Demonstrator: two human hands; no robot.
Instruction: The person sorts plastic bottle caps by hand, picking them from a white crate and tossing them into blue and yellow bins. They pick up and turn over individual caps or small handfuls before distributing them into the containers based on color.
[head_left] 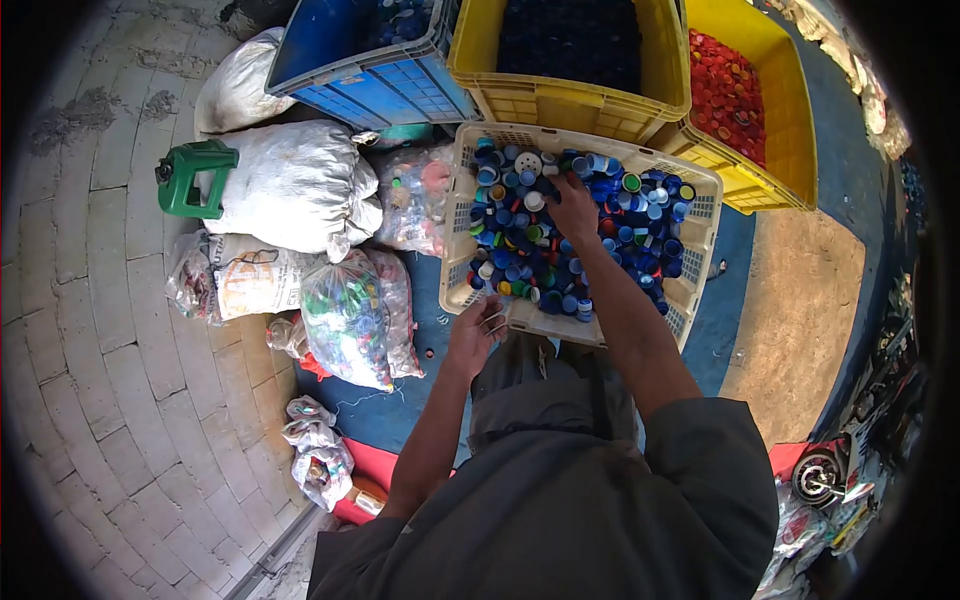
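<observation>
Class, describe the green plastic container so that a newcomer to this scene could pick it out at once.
Start at the pale crate of bottle caps and look left, past the clear bags, to the big bulging white sack. The container is at that sack's far left edge. It alone there is stiff and solid green, with an open handle gap, among soft sacks and bags.

Room to pass lies over the blue floor (728,300) and tan sheet (800,310), right of centre. Tall yellow bins (572,104) and a blue bin (385,95) block the top beyond the crate (698,250); sacks (290,190) obstruct the left.
</observation>
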